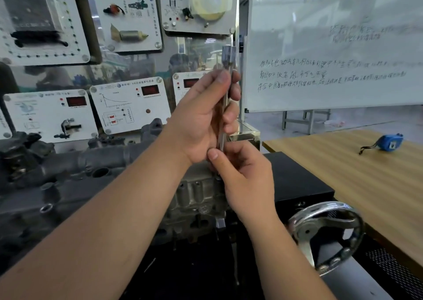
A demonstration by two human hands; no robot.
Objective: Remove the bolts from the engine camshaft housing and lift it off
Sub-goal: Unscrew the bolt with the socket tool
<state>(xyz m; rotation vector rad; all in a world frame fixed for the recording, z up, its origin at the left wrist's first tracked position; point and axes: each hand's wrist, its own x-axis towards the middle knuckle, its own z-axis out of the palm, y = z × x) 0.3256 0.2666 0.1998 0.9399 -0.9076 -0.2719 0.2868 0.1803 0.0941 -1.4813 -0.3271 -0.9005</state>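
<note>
We see our left hand point(201, 118) raised in front of us, its fingers point(231, 114) curled around a long, slim metal tool point(226, 70) that stands upright; the thumb lies along the shaft and the tool's blocky upper end sticks out above the hand. Just below, our right hand point(242, 176) pinches the lower part of the same shaft, thumb and fingers closed on it, touching the heel of the left hand. Where the tool's lower tip ends we cannot tell, because the hands cover it.

Beneath the hands sits the engine point(196, 199), and the dark grey camshaft housing point(68, 178) stretches from there to the left across its top, with round openings and bolt bosses showing along it. The housing lies in place on the engine. We cannot make out individual bolts clearly in the blur.

To the lower right a shiny chrome handwheel point(325, 233) stands on the engine stand, and a black box point(297, 180) sits behind it. Farther right a wooden surface point(366, 176) carries a blue tape measure point(389, 142) with a black wrist strap. Behind the engine, white training panels point(130, 107) with red displays and mounted parts hang on a board, and a whiteboard point(332, 47) with handwriting fills the upper right.
</note>
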